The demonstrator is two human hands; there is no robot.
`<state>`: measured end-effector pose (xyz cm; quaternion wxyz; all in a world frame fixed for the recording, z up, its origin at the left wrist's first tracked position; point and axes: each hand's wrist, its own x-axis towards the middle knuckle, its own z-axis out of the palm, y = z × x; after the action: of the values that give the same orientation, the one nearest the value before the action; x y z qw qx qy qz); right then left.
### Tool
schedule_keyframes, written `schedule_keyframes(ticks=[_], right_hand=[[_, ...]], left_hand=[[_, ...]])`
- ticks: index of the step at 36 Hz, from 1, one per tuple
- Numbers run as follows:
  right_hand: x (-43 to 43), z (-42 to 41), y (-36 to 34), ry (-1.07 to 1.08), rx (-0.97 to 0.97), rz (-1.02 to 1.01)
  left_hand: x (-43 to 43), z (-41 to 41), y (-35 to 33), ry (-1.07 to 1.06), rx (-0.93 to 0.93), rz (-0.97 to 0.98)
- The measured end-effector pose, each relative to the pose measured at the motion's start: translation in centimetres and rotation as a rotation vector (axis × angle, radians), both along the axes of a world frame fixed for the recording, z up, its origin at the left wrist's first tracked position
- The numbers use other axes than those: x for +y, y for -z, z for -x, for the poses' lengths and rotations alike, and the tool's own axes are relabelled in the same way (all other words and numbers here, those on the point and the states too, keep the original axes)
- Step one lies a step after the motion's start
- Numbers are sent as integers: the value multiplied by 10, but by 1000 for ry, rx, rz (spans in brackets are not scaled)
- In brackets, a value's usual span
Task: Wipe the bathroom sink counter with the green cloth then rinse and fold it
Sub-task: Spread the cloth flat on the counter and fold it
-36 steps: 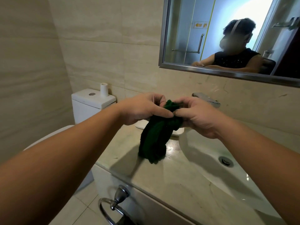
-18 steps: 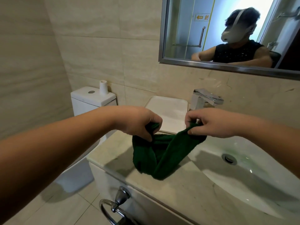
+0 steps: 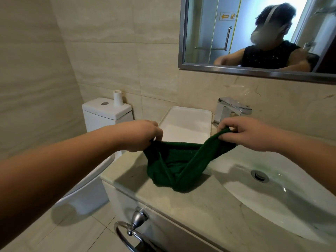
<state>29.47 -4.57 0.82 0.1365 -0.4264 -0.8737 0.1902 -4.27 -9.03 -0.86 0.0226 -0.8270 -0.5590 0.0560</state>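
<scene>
- Beige tiled bathroom, marble worktop (image 3: 181, 211) with a white basin (image 3: 272, 202) set into it
- green cloth (image 3: 180, 170) hangs stretched between both hands, its sagging middle resting on the worktop just left of the basin
- left hand (image 3: 140, 135) is pinched closed on one end, right hand (image 3: 245, 133) pinched closed on the other
- A second ago the cloth was a bunched wad held between hands close together; they have since drawn apart and opened it out, which looks like the start of folding
- Behind: white tray (image 3: 185, 122), chrome tap (image 3: 231, 108), toilet cistern (image 3: 105, 113), mirror (image 3: 254, 33)
</scene>
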Motion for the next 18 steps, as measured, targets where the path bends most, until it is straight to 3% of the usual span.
schedule_keyframes(ticks=[6,9,13,18], right_hand=[[9,-4,-4,113,438,176],[13,-4,-11,55,530,208],[16,-5,-22,-33,387,137],[24,-14,-32,-7,-63,20]], left_hand=[[13,11,-12,-45,-58,-185],[17,14,-19,-156,-127,-191],[16,11,-33,-279,-382,-102],[14,21,-44,-402,-888,87]])
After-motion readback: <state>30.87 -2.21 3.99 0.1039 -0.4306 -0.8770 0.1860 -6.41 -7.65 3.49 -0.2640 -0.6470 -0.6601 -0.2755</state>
